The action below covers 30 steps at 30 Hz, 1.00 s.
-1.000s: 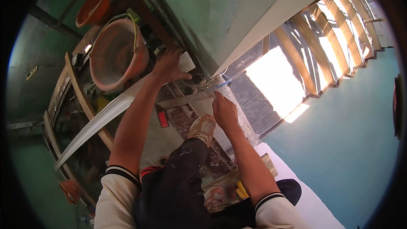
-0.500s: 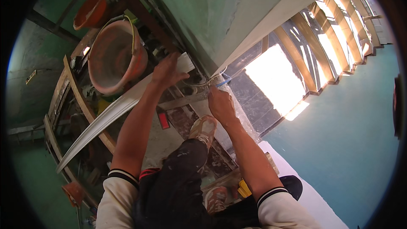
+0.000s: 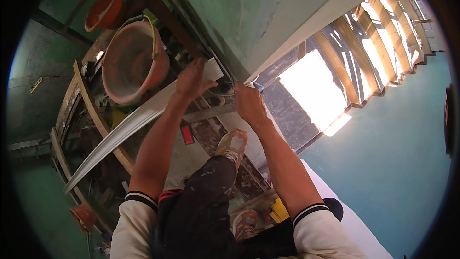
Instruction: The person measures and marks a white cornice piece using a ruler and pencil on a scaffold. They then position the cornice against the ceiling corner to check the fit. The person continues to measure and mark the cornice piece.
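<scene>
At ten o'clock gapes a dusty pink bucket (image 3: 127, 67); left grip (image 3: 190, 80) holds white moulding (image 3: 125, 131); right grip (image 3: 248, 101), I can't tell.

Strip (image 3: 143, 115) ran slantwise at left, left hand (image 3: 190, 80) on it near upper end, plank (image 3: 91, 100) beneath. Bucket (image 3: 134, 62) stood beyond strip, basin (image 3: 103, 10) behind bucket. Right hand (image 3: 248, 101) was right of left hand, near lower end of wall corner (image 3: 268, 52). Block (image 3: 187, 135) lay between left forearm (image 3: 155, 141) and shoe (image 3: 232, 144). Staircase (image 3: 350, 62) stood at far right.

Gap between left hand (image 3: 190, 80) and right hand (image 3: 247, 103), wall (image 3: 227, 19) ahead, moulding (image 3: 128, 125) and bucket (image 3: 134, 62) crowding leftward
</scene>
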Tool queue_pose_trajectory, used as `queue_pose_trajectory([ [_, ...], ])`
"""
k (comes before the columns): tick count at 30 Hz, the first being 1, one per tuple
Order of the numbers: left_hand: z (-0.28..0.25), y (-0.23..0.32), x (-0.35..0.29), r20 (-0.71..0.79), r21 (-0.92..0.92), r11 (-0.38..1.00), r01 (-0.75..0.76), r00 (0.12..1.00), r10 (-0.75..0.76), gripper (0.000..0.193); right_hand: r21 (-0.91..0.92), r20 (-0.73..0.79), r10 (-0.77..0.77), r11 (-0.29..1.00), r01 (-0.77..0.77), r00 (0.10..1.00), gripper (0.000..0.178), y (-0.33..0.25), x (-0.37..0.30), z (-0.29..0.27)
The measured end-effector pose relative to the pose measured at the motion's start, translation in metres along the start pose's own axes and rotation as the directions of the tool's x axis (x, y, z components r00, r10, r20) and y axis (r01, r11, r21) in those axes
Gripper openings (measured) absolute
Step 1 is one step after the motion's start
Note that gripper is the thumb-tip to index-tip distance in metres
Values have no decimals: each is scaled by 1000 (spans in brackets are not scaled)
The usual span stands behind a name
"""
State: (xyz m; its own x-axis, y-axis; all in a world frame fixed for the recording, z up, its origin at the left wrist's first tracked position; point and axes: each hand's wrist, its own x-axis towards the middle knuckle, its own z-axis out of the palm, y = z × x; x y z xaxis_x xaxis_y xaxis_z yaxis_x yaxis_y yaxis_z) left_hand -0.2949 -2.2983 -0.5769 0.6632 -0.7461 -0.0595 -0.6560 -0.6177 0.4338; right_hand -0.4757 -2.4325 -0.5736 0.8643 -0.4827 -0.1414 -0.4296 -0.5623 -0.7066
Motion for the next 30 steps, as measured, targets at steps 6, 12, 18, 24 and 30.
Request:
queue_pose_trajectory([
  [6, -5, 3, 3, 24, 13, 1000, 12, 1000, -12, 73, 18, 12, -13, 1000, 13, 1000, 17, 4, 7, -5],
  [12, -5, 6, 4, -20, -3, 1000, -8, 1000, 8, 72, 46, 36, -24, 999, 22, 999, 17, 7, 8, -2],
  [18, -2, 3, 2, 35, 26, 999, 24, 999, -25, 78, 83, 8, -34, 996, 33, 999, 16, -3, 17, -2],
  [24, 0, 3, -1, 6, 23, 1000, 12, 1000, -12, 74, 117, 1, -47, 992, 46, 999, 16, 0, 10, -5],
  [30, -2, 4, 3, 4, -3, 1000, 4, 1000, -4, 77, -53, 157, 43, 998, -35, 987, 22, 17, 7, -7],
])
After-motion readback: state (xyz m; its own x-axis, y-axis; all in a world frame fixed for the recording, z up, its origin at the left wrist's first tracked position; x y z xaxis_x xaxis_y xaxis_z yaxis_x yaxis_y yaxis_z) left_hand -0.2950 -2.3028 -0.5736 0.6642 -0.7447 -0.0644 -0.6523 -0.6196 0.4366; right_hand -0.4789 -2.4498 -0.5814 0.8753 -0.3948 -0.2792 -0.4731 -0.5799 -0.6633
